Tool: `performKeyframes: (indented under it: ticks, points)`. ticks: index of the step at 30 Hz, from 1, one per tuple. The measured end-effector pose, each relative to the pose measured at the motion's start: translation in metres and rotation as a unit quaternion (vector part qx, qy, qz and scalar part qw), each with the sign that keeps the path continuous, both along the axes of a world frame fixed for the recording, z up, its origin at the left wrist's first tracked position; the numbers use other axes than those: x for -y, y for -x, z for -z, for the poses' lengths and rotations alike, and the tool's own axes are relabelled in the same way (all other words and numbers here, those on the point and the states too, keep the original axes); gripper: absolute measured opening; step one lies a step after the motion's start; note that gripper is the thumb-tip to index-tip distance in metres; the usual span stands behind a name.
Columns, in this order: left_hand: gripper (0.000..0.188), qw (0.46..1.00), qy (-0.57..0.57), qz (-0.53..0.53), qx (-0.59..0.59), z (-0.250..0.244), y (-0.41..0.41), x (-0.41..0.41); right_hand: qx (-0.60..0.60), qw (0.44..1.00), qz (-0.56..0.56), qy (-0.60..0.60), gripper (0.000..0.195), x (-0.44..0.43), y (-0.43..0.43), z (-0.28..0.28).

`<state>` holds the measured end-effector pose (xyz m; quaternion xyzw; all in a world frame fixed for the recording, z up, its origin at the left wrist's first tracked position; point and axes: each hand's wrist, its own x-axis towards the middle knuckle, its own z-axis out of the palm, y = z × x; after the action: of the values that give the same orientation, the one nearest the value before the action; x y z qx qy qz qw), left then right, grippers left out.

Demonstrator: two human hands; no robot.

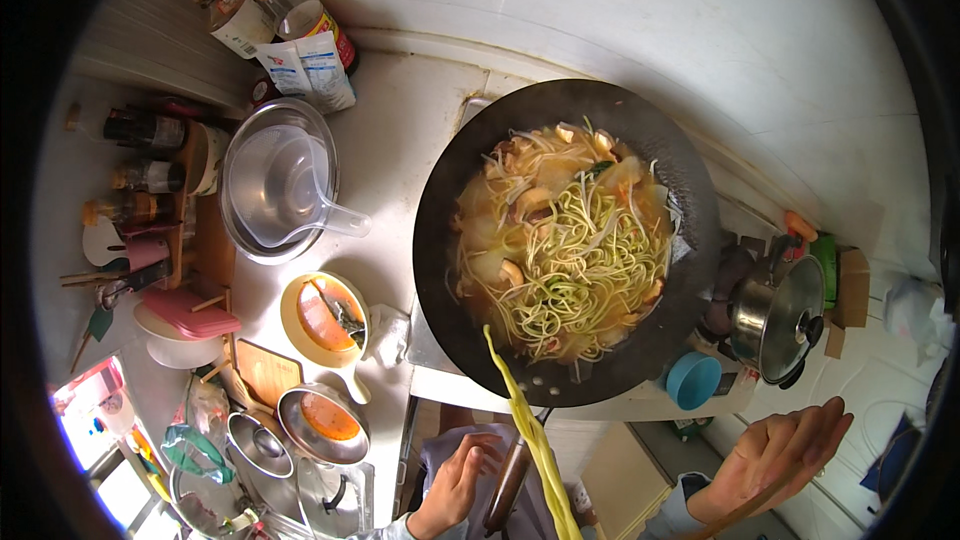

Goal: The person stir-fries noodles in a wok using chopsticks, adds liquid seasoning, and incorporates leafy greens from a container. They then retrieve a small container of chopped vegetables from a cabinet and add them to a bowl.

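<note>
A black wok [566, 390] holds broth with a tangle of green-yellow noodles [592, 240], mushroom pieces, bean sprouts and cabbage. My left hand [456, 476] is beside the wok's dark wooden handle [508, 484], fingers loosely apart, holding nothing visible. At the lower right my right hand [776, 454] grips a long wooden stick [739, 514], possibly chopsticks, which runs out of the bottom edge. A bundle of yellow-green strands [536, 439], seemingly noodles, stretches from the wok's near rim to the bottom edge. What holds its lower end is hidden.
Left of the wok are a steel bowl with a plastic strainer [281, 187], a cream pan of red broth [322, 322] and a steel bowl of red liquid [324, 427]. To the right stand a lidded steel pot [776, 322] and a blue bowl [694, 381]. Bottles line the far left.
</note>
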<state>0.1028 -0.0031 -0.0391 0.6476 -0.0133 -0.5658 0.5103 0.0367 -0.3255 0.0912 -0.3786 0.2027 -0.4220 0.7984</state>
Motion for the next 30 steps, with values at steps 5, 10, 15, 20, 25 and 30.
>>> performKeyframes:
  ticks: [5, 10, 15, 20, 25, 30]
  points:
    - [0.056, 1.000, -0.004, -0.007, 0.006, -0.003, -0.001, 0.005, 0.006, 1.000, -0.021, 0.017, 0.044, 0.003, -0.005, 0.000]
    - [0.057, 1.000, -0.015, -0.013, 0.003, -0.008, -0.006, 0.012, -0.005, 1.000, -0.004, 0.021, 0.043, 0.002, -0.008, 0.000]
    - [0.057, 1.000, -0.012, -0.019, -0.016, -0.001, 0.000, 0.009, -0.023, 0.998, -0.024, 0.048, 0.039, 0.006, -0.003, 0.005]
    - [0.056, 0.999, -0.023, -0.031, -0.034, 0.005, 0.007, 0.007, -0.110, 0.986, 0.063, 0.113, 0.032, -0.003, -0.007, 0.016]
    - [0.055, 0.999, -0.015, -0.028, -0.021, 0.002, 0.009, 0.006, -0.211, 0.905, 0.361, 0.074, 0.037, -0.022, -0.047, 0.033]
    - [0.052, 1.000, -0.004, -0.029, -0.008, 0.002, 0.013, 0.002, -0.343, 0.918, 0.050, 0.191, 0.045, -0.023, -0.028, 0.048]
